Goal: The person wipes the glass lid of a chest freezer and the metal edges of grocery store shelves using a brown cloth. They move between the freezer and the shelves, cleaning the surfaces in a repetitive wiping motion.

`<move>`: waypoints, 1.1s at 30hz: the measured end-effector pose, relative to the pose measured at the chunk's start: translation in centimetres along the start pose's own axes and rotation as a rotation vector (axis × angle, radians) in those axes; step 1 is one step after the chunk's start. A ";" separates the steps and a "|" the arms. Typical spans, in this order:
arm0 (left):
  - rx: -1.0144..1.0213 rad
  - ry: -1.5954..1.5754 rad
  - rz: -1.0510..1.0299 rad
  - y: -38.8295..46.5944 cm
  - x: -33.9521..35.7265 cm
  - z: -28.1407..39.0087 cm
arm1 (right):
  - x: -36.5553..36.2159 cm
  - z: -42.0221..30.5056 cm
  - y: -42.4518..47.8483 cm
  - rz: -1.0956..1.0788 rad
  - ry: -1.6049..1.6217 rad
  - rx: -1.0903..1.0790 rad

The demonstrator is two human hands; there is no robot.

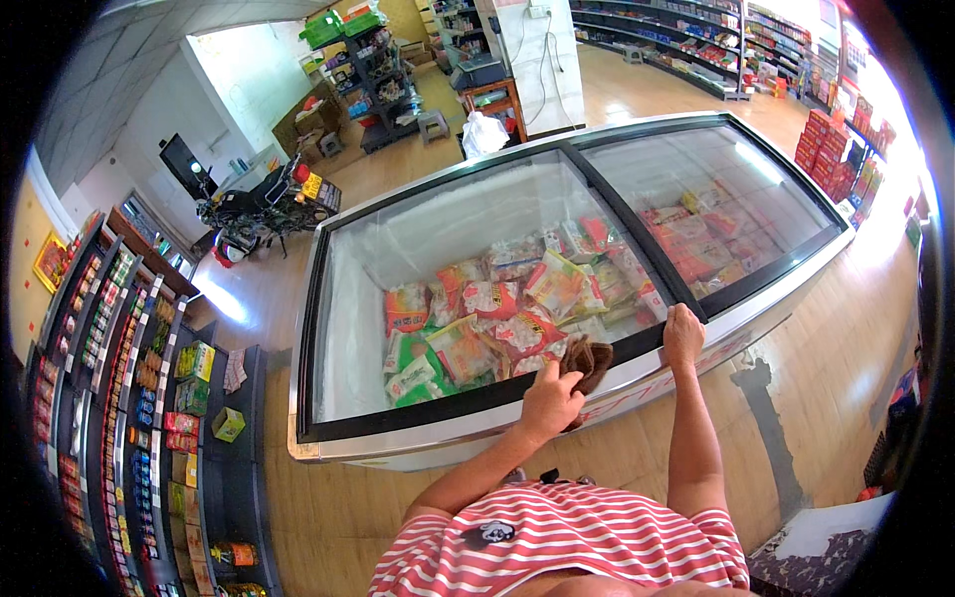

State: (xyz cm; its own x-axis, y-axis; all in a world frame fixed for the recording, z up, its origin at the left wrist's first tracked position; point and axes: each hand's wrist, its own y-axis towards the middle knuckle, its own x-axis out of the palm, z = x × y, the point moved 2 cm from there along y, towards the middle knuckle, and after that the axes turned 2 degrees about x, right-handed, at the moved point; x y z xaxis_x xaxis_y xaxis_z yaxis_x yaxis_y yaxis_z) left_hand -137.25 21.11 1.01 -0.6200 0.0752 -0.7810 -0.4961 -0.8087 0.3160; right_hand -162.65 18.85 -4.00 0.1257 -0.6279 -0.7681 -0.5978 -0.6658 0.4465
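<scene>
A chest freezer with sliding glass lids stands before me, its pale front rim (373,448) towards my body. My left hand (552,401) holds a crumpled brown cloth (589,362) against the black frame along the front edge. Further right, my right hand (684,337) grips the front end of the black lid frame (627,216), where the two panes meet. Under the left glass lid (448,201) lie several bags of frozen food (485,298), in red, green and clear packaging. More bags (686,239) show through the right pane, partly veiled by reflections.
Stocked shelves (142,373) run along the left side. Beyond the freezer's left end stands a motorcycle (261,194). A white plastic bag (483,134) and a pillar (533,67) are behind the freezer. Red cartons (821,145) are stacked off its far right end.
</scene>
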 end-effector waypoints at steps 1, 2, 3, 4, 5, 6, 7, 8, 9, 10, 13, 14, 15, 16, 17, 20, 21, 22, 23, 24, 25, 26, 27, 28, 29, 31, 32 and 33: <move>-0.020 -0.015 0.007 -0.3 -0.3 -0.4 | 0.0 -0.1 0.0 0.003 0.004 -0.002; -0.045 -0.001 0.046 -0.8 -0.7 -1.3 | 0.0 -0.1 0.0 0.004 0.005 0.003; -0.053 0.029 0.109 -1.3 -1.4 -2.5 | 0.2 0.1 0.0 0.003 0.006 0.008; -0.154 0.053 0.088 -1.8 -2.3 -3.6 | 0.3 0.2 0.0 0.001 0.004 0.014; -0.257 0.077 0.069 -2.5 -3.5 -4.9 | 0.2 0.3 -0.1 0.005 0.007 0.016; -0.321 0.135 0.139 -3.4 -4.9 -6.3 | 0.1 0.1 -0.2 0.009 0.015 0.012; -0.383 0.189 0.206 -4.5 -6.3 -7.9 | -0.2 0.0 -0.2 0.014 0.018 0.010; -0.463 0.239 0.279 -5.7 -7.9 -9.3 | -0.3 0.0 -0.2 -0.012 -0.007 0.015; -0.538 0.286 0.351 -6.9 -9.3 -10.7 | -0.3 0.1 -0.2 -0.002 -0.016 0.015; -0.611 0.372 0.397 -8.4 -10.9 -12.3 | -0.1 0.1 -0.2 0.006 -0.020 0.011; -0.923 0.541 0.461 -12.1 -15.1 -14.5 | 0.1 0.3 -0.2 0.014 -0.039 -0.005; -1.016 0.552 0.499 -13.1 -15.8 -15.2 | 0.1 0.4 -0.2 0.012 -0.039 -0.008; -1.107 0.561 0.538 -13.9 -16.5 -15.5 | 0.2 0.3 -0.2 0.012 -0.039 -0.011; -1.140 0.597 0.507 -14.3 -17.1 -15.6 | 0.1 0.2 -0.2 0.005 -0.043 -0.010; -1.146 0.574 0.502 -14.2 -17.1 -15.6 | 0.1 0.2 -0.2 -0.001 -0.047 -0.007; -1.072 0.532 0.477 -12.4 -16.0 -14.9 | 0.0 0.2 -0.2 0.004 -0.051 -0.010; -0.996 0.478 0.480 -11.6 -15.0 -14.9 | 0.0 0.1 -0.2 0.006 -0.047 -0.014; -0.909 0.409 0.443 -10.3 -14.0 -14.4 | 0.0 0.1 -0.2 0.012 -0.038 -0.020; -0.829 0.412 0.449 -8.9 -12.7 -13.3 | 0.1 0.2 -0.2 0.017 -0.030 -0.024; -0.741 0.370 0.412 -7.5 -11.1 -13.2 | 0.0 0.3 -0.3 0.025 -0.022 -0.023; -0.652 0.296 0.377 -5.9 -9.7 -11.9 | 0.0 0.3 -0.2 0.019 -0.020 -0.020; -0.471 0.261 0.361 -4.5 -8.3 -10.8 | 0.0 0.1 -0.2 0.014 -0.017 -0.016; -0.442 0.136 0.297 -3.3 -6.9 -9.8 | 0.1 0.0 -0.2 0.008 -0.013 -0.013; -0.293 0.119 0.259 -2.0 -5.6 -8.4 | 0.2 0.0 -0.2 0.015 -0.001 0.007; -0.229 0.112 0.174 -1.0 -4.3 -7.3 | 0.1 -0.1 -0.2 0.011 0.011 0.010; -0.162 0.003 0.083 0.7 -2.0 -4.2 | -0.3 -0.3 -0.2 0.008 0.030 0.020; -0.072 -0.015 0.051 1.1 -0.9 -3.3 | -0.4 -0.4 -0.2 0.005 0.025 0.039; 0.020 0.022 0.070 1.4 0.0 -2.2 | -0.5 -0.4 -0.2 0.014 0.035 0.030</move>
State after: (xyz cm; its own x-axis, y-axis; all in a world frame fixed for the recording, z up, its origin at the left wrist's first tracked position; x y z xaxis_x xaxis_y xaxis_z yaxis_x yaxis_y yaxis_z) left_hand -136.64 18.69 0.25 -0.6399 0.0060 -0.7684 -0.4642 -0.7999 0.3803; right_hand -162.27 19.12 -3.51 0.1444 -0.6515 -0.7447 -0.6229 -0.6446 0.4432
